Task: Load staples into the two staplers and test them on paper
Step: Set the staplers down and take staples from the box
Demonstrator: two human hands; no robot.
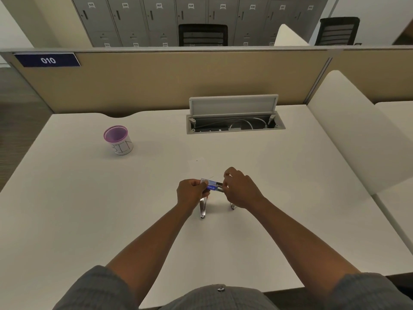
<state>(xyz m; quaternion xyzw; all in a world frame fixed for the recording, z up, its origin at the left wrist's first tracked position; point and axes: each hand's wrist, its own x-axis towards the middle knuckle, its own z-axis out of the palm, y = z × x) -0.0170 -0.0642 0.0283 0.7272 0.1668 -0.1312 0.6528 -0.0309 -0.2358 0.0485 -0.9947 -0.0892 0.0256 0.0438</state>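
A: What is the setting?

B: A white office desk (89,209) backed by a tan partition (169,81), with grey lockers (143,19) and two black chairs beyond it.

A: Where are the hands?

B: Both meet at the middle of the desk. The left hand (190,193) has its fingers curled round one end of a small blue and white staple box (212,185). The right hand (240,190) pinches the box's other end with its fingertips. The box sits between the two hands, lifted above the desk.

A: And the staplers?

B: One metal stapler (203,209) lies just below the left hand, partly hidden by it. The tip of a second stapler (233,206) peeks out under the right hand.

A: Anything else?

B: A purple-rimmed cup (118,139) marked "BIN" stands well beyond the left hand, and an open cable hatch (234,121) lies beyond the right.
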